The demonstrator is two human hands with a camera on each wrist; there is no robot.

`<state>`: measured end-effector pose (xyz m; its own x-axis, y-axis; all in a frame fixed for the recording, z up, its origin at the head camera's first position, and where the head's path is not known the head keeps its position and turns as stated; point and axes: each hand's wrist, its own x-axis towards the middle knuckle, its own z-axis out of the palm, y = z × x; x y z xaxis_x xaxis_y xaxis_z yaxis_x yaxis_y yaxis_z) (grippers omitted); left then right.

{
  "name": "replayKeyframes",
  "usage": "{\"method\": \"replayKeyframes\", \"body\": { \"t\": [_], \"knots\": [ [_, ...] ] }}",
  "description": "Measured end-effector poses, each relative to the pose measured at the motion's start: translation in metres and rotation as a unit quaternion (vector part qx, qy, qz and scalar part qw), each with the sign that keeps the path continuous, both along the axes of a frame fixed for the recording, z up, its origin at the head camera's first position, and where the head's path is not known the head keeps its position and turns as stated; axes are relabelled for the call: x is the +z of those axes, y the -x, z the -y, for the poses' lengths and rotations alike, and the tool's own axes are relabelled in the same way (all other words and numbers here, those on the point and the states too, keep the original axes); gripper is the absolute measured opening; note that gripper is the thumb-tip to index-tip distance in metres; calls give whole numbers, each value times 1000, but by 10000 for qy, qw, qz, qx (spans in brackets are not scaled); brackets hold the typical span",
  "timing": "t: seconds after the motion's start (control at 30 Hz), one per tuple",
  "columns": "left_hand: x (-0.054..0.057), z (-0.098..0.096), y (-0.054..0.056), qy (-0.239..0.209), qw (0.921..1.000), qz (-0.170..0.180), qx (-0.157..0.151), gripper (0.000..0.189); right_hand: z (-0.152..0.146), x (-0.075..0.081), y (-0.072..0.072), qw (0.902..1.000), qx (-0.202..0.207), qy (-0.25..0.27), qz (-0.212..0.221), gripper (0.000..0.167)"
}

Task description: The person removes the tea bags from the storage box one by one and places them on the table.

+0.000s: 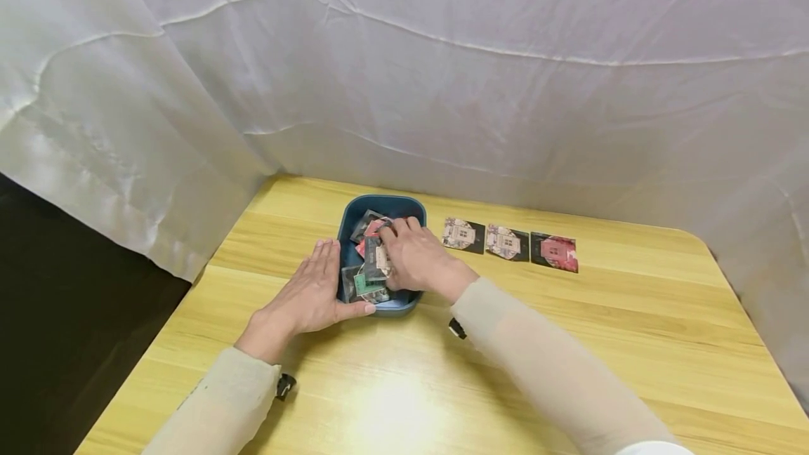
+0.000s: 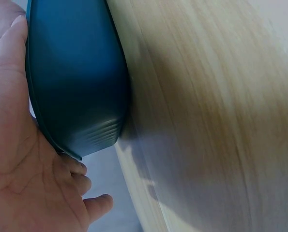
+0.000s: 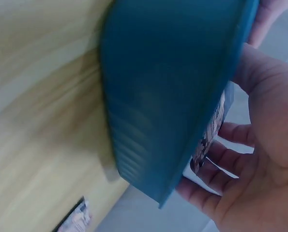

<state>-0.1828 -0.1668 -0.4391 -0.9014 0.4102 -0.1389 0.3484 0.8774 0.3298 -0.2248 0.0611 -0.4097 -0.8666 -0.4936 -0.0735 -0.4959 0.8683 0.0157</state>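
A dark blue plastic bin (image 1: pixel 382 312) stands on the table and holds several flat square packets, dark ones with pink, green or pale labels. My left hand (image 1: pixel 310 290) lies against the bin's left side and near corner, fingers straight and thumb along the front rim. Over the bin, my right hand (image 1: pixel 420 258) has its fingers curled at a dark packet with a pale label (image 1: pixel 376 258). In the right wrist view this floral-printed packet (image 3: pixel 210 137) shows between the fingers and the bin's rim. The right fingertips are partly hidden in the head view.
To the bin's right, three square packets lie in a row: two with pale labels (image 1: pixel 463 235) (image 1: pixel 508 243) and one with a pink label (image 1: pixel 555 251). Behind the wood-grain table (image 1: pixel 632 321) hangs a pale cloth (image 1: pixel 474 111).
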Motion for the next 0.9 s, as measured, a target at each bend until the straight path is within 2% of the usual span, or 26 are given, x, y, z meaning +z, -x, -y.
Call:
{"method": "replayKeyframes", "body": {
  "t": [0.17,0.4,0.7,0.9],
  "knots": [
    [0,0,-1,14,10000,-5,5,140,-7,8,0,9997,21,77,-214,81],
    [0,0,-1,4,10000,-9,13,140,-21,19,0,9997,4,225,-114,87],
    [0,0,-1,39,10000,-19,10,142,-49,29,-1,9992,-24,356,-201,93],
    [1,-1,0,71,9999,70,44,144,-72,32,-7,9986,-31,365,-377,89]
  ]
}}
